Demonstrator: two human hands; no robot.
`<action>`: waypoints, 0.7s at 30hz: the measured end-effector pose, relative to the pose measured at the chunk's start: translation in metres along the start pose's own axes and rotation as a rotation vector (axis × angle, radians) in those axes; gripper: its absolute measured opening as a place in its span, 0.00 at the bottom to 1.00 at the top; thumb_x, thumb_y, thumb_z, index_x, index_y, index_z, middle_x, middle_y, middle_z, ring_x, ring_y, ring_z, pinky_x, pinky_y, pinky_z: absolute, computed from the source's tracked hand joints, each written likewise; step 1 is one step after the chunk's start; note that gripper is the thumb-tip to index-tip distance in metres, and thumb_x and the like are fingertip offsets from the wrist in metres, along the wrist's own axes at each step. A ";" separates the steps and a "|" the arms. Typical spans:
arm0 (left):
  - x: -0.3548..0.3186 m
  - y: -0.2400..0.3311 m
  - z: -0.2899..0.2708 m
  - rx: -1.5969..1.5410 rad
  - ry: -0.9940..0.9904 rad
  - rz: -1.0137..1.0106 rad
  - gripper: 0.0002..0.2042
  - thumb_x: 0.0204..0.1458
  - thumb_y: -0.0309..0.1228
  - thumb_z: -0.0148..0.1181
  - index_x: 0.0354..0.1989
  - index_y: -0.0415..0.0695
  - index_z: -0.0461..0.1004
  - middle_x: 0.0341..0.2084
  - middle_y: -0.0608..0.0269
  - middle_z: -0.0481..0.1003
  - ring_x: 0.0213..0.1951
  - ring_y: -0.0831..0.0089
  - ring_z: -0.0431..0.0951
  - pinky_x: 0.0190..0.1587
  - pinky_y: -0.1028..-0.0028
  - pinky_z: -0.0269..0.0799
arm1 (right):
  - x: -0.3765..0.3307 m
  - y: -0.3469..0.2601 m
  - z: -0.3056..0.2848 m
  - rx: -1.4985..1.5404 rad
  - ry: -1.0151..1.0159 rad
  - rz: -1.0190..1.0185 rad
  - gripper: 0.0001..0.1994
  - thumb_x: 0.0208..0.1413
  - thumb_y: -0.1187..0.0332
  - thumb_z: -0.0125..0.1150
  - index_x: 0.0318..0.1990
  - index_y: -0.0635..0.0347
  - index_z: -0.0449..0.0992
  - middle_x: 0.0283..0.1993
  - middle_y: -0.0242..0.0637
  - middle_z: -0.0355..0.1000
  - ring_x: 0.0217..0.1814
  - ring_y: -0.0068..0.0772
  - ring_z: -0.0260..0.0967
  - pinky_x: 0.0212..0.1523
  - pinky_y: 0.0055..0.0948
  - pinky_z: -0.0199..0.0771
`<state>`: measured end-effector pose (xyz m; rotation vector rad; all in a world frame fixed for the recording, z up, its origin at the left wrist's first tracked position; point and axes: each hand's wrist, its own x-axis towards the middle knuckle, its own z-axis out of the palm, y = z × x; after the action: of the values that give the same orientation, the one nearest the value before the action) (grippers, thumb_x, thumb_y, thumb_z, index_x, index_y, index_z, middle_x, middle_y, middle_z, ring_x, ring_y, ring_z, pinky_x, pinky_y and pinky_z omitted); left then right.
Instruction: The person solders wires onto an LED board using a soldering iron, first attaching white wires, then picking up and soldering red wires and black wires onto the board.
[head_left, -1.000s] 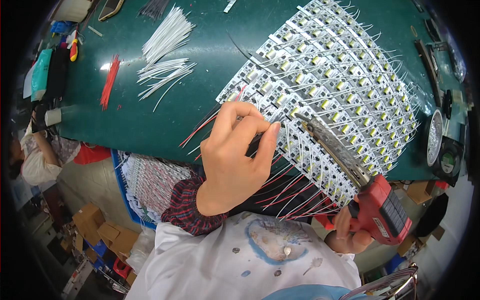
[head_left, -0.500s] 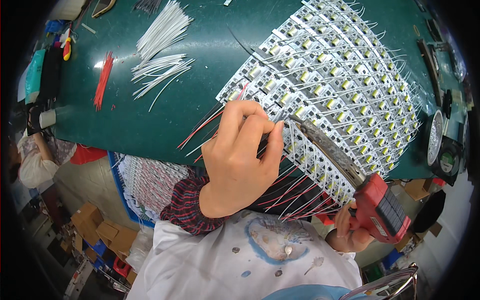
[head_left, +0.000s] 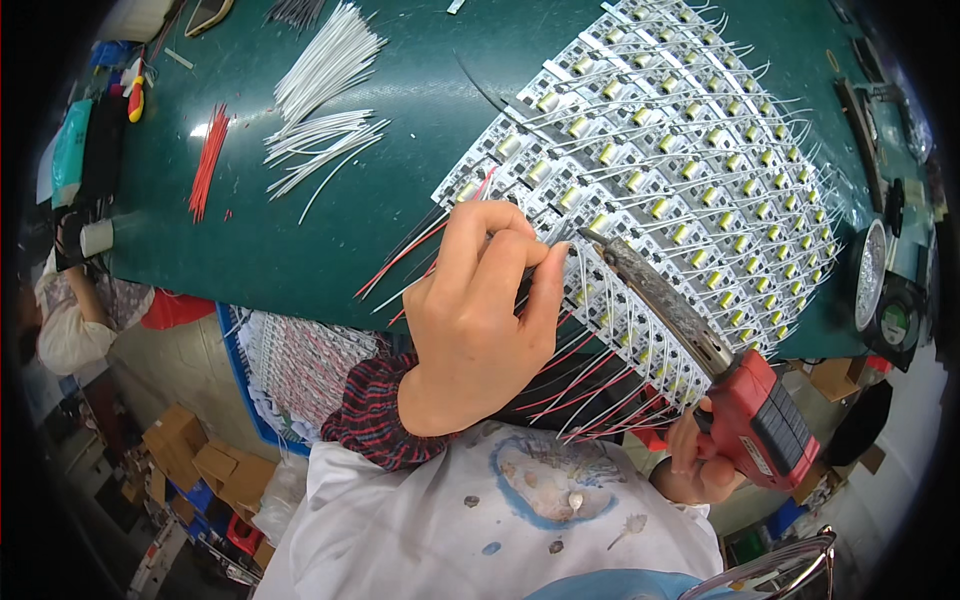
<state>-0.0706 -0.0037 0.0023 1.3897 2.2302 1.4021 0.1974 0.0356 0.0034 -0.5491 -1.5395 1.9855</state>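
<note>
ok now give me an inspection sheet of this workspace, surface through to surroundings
surface: green tabletop, glossy, small scraps scattered on it
job's things: array of circuit boards; red-handled soldering tool, tip over or at the boards, contact unclear
clutter: red-and-yellow hand tool at left; round silvery item at right
grippers: left hand, fingers bent close together at the boards, anything held too small to tell; right hand, fingers at the tool's handle
cables: loose white wires and red wires in bunches; power cord, nothing seen
surroundings: blue crate and cardboard boxes lower left; another person's sleeve far left
</note>
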 end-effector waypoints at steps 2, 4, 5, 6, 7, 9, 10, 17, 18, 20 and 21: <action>-0.001 -0.001 0.001 0.003 0.005 0.012 0.07 0.41 0.17 0.65 0.23 0.38 0.71 0.29 0.62 0.70 0.21 0.79 0.65 0.20 0.80 0.58 | 0.002 0.003 -0.005 0.023 -0.079 -0.018 0.39 0.50 0.44 0.61 0.56 0.73 0.61 0.14 0.30 0.62 0.11 0.19 0.56 0.13 0.19 0.51; -0.001 0.001 -0.001 0.007 -0.010 -0.007 0.07 0.42 0.17 0.65 0.23 0.38 0.71 0.29 0.62 0.70 0.22 0.80 0.65 0.20 0.80 0.58 | 0.003 0.003 -0.007 0.085 -0.142 -0.001 0.40 0.50 0.44 0.60 0.56 0.72 0.60 0.13 0.31 0.62 0.11 0.19 0.56 0.14 0.19 0.52; -0.001 0.003 -0.001 0.010 -0.027 -0.027 0.07 0.42 0.17 0.65 0.23 0.38 0.71 0.30 0.62 0.70 0.22 0.80 0.65 0.20 0.80 0.58 | 0.003 0.004 -0.007 0.085 -0.141 -0.006 0.40 0.50 0.44 0.60 0.56 0.72 0.60 0.13 0.31 0.62 0.11 0.19 0.56 0.14 0.19 0.52; -0.001 0.004 -0.001 0.011 -0.027 -0.022 0.07 0.42 0.17 0.65 0.23 0.38 0.71 0.30 0.62 0.70 0.22 0.80 0.65 0.20 0.80 0.58 | 0.003 0.006 -0.006 0.134 -0.134 -0.027 0.40 0.50 0.43 0.60 0.57 0.72 0.59 0.13 0.31 0.63 0.11 0.19 0.56 0.14 0.20 0.52; -0.002 0.004 -0.001 0.000 -0.019 -0.036 0.07 0.42 0.17 0.64 0.24 0.38 0.71 0.31 0.62 0.71 0.22 0.80 0.65 0.21 0.80 0.59 | 0.003 0.006 -0.006 0.184 -0.126 -0.050 0.40 0.51 0.43 0.59 0.57 0.72 0.58 0.13 0.31 0.63 0.11 0.20 0.56 0.14 0.20 0.53; -0.002 0.002 -0.004 -0.011 -0.013 -0.041 0.06 0.43 0.16 0.64 0.24 0.38 0.71 0.32 0.61 0.72 0.22 0.80 0.66 0.21 0.80 0.60 | 0.006 0.003 -0.005 0.169 -0.111 -0.072 0.39 0.51 0.43 0.59 0.56 0.71 0.57 0.13 0.30 0.63 0.11 0.20 0.56 0.13 0.20 0.54; -0.002 -0.002 -0.010 0.025 0.102 0.039 0.06 0.43 0.18 0.64 0.25 0.38 0.71 0.35 0.60 0.72 0.20 0.76 0.68 0.20 0.79 0.62 | 0.007 0.002 -0.004 0.155 -0.098 -0.086 0.38 0.52 0.43 0.58 0.56 0.71 0.57 0.13 0.30 0.63 0.10 0.20 0.57 0.13 0.20 0.55; -0.002 0.018 -0.001 -0.132 -0.115 0.226 0.07 0.41 0.18 0.64 0.26 0.39 0.71 0.25 0.59 0.75 0.21 0.64 0.71 0.24 0.74 0.67 | -0.014 -0.002 0.016 0.073 0.370 -0.126 0.36 0.53 0.44 0.58 0.55 0.69 0.57 0.11 0.28 0.62 0.09 0.21 0.57 0.13 0.20 0.59; -0.002 0.014 0.003 -0.069 -0.101 0.188 0.06 0.41 0.18 0.63 0.25 0.39 0.71 0.25 0.59 0.75 0.23 0.64 0.72 0.25 0.73 0.67 | -0.015 -0.002 0.014 0.076 0.368 -0.126 0.36 0.53 0.44 0.58 0.55 0.69 0.57 0.11 0.28 0.62 0.09 0.21 0.57 0.13 0.20 0.59; -0.005 0.011 0.006 0.040 -0.082 0.182 0.06 0.42 0.20 0.63 0.25 0.41 0.71 0.27 0.61 0.74 0.27 0.65 0.73 0.26 0.72 0.68 | -0.016 -0.006 0.014 0.086 0.289 -0.101 0.36 0.53 0.44 0.58 0.55 0.69 0.57 0.11 0.27 0.62 0.09 0.21 0.58 0.13 0.20 0.59; -0.006 0.012 0.007 0.038 -0.089 0.184 0.06 0.42 0.20 0.63 0.25 0.41 0.71 0.27 0.61 0.74 0.27 0.65 0.73 0.26 0.72 0.68 | -0.018 -0.006 0.013 0.087 0.298 -0.101 0.36 0.53 0.44 0.58 0.55 0.69 0.57 0.11 0.27 0.62 0.09 0.21 0.58 0.13 0.20 0.59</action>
<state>-0.0559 -0.0028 0.0060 1.6737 2.1304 1.3273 0.2042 0.0149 0.0120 -0.6827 -1.2680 1.7931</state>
